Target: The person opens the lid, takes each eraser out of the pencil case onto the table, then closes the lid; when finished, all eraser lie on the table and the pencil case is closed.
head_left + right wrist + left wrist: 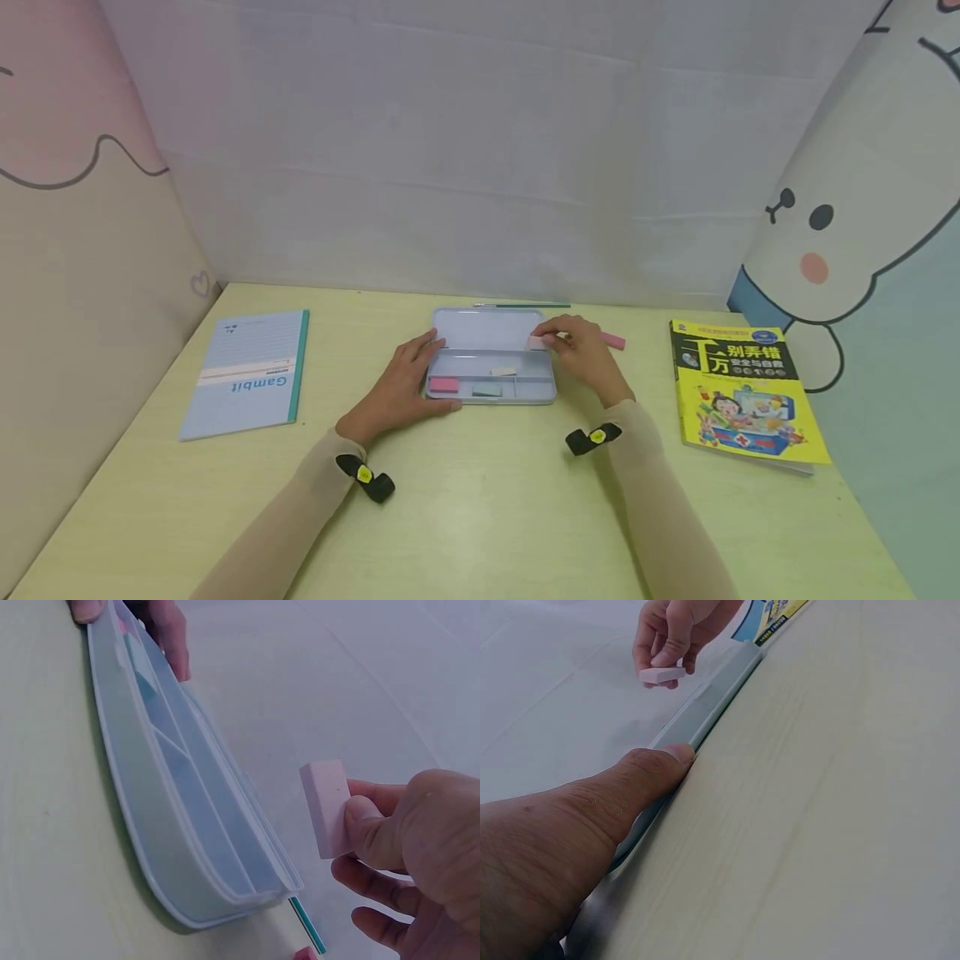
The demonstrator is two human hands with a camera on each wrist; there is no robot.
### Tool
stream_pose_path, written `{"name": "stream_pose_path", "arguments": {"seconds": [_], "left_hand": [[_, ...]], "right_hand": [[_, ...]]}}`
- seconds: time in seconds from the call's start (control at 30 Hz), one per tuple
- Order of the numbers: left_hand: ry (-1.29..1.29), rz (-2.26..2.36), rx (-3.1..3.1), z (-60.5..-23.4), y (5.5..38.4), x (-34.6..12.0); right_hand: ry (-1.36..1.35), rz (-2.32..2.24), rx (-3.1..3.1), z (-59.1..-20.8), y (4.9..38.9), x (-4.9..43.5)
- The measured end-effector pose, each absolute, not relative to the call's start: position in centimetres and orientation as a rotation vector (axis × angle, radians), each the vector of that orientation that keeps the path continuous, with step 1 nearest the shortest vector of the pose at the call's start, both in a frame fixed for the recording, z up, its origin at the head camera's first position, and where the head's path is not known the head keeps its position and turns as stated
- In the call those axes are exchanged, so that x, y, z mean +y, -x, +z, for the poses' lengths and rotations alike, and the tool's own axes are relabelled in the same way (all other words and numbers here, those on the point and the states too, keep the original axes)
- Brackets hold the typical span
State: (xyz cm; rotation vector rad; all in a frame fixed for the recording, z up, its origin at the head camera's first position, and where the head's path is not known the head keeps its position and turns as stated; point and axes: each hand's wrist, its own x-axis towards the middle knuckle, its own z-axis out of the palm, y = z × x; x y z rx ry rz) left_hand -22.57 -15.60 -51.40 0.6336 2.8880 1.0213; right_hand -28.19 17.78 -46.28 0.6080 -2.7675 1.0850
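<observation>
A pale blue pencil case (465,363) lies open on the table, its lid (487,327) folded back. My left hand (397,387) holds the case's left end, with the thumb (660,761) against the front wall and the fingers round the far side. Above the right part of the case, my right hand (587,354) pinches a pale pink eraser (326,810) between thumb and fingers. The front compartments hold a bright pink eraser (444,385) and a mint eraser (487,390). Near the divider sits a cream eraser (503,372).
Behind the lid lies a slim teal stick (532,305). A bright pink block (613,341) is partly hidden by my right hand. At the left is a light blue notebook (240,375); at the right, a yellow book (750,392). A white sheet (465,208) hangs behind the table.
</observation>
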Motion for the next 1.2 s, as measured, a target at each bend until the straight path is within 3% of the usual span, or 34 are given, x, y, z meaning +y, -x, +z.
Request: {"name": "stream_pose_path", "arguments": {"seconds": [0.67, 1.2], "left_hand": [[-0.638, 0.996, 2.895, -51.6, 22.7, -15.6], [-0.646, 0.992, 2.9, -51.8, 22.8, -15.8]], "right_hand": [[-0.391, 0.969, -2.985, -45.1, 28.5, 26.5], [-0.274, 0.818, -3.176, -45.5, 28.4, 28.6]]}}
